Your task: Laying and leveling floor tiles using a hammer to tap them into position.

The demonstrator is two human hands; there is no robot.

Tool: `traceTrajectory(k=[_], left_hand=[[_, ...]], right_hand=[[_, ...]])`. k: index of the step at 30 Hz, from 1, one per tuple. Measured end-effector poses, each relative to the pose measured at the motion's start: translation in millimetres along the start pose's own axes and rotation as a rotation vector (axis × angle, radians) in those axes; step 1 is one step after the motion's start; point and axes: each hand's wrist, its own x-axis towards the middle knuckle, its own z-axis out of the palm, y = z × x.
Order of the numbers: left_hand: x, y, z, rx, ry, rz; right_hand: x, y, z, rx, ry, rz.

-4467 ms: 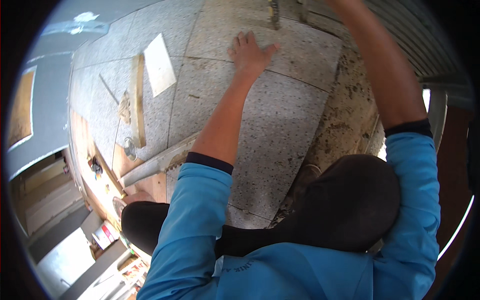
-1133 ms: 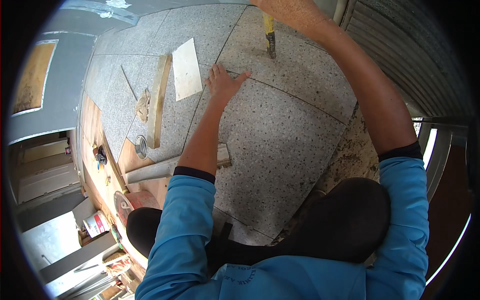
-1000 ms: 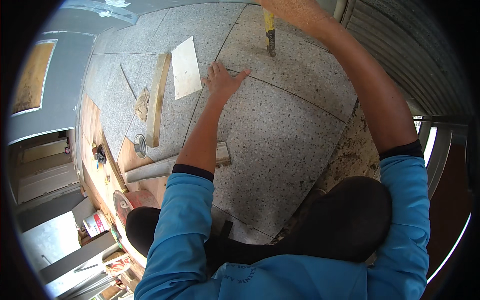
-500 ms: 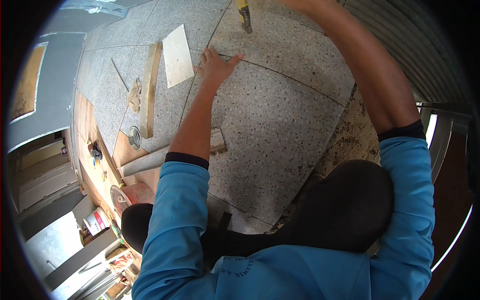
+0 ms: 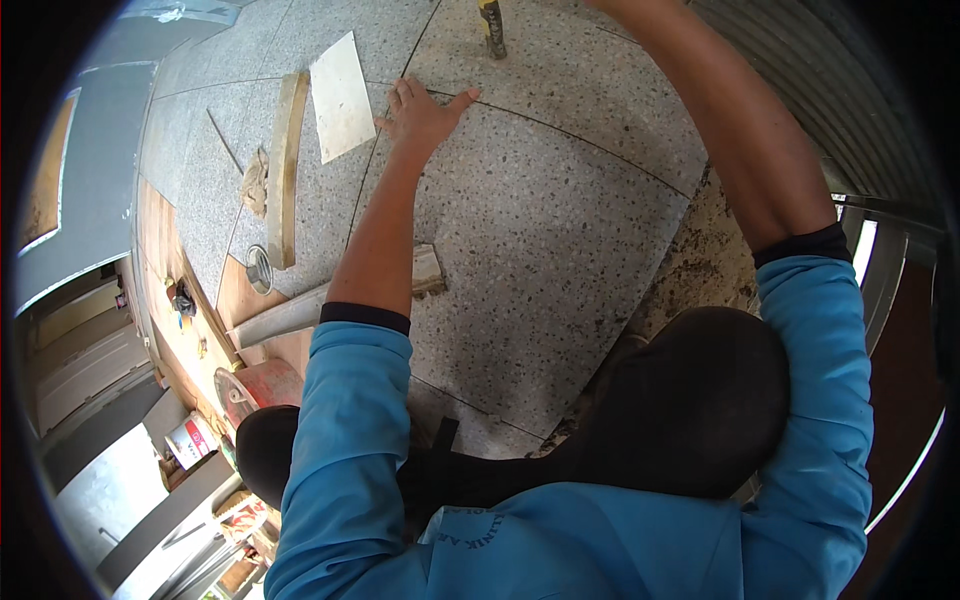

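My left hand (image 5: 420, 120) lies palm down, fingers spread, on a large speckled grey floor tile (image 5: 540, 250). It rests close to the joint with the tile beyond and holds nothing. My right forearm (image 5: 730, 120) reaches up across the right side. Only the wrist end of my right hand (image 5: 612, 6) shows at the upper edge; its fingers are out of sight. To the left of that wrist, a tool with a yellow and black handle (image 5: 491, 28) enters from the upper edge, its lower end over the far tile. Whether my right hand grips it cannot be seen.
A white rectangular sheet (image 5: 342, 98), a wooden batten (image 5: 288, 170), a crumpled rag (image 5: 255, 183) and a round tin (image 5: 259, 270) lie left. A grey bar (image 5: 285, 318) passes under my left forearm. Rough ground (image 5: 700, 255) borders the tile; a corrugated surface (image 5: 840, 90) rises right.
The view has shifted slightly, so the floor things sit a little further left and higher. My left hand stays flat on the tile. Slightly less of my right hand shows at the upper edge.
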Motion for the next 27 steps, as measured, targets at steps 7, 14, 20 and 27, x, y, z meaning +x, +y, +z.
traceTrajectory(k=[7,14,20,27], left_hand=[[-2,10,-4,-0.02,-0.012,-0.012],[-7,13,-9,-0.039,-0.041,-0.034],[-4,15,-4,-0.035,-0.028,-0.029],[-4,6,1,-0.021,0.007,-0.041]], right_hand=[[-4,3,-17,-0.015,-0.028,0.069],[-17,-1,-49,-0.091,0.006,0.081],[-18,6,-49,-0.083,0.019,0.027],[-23,15,-59,-0.16,0.036,0.027]])
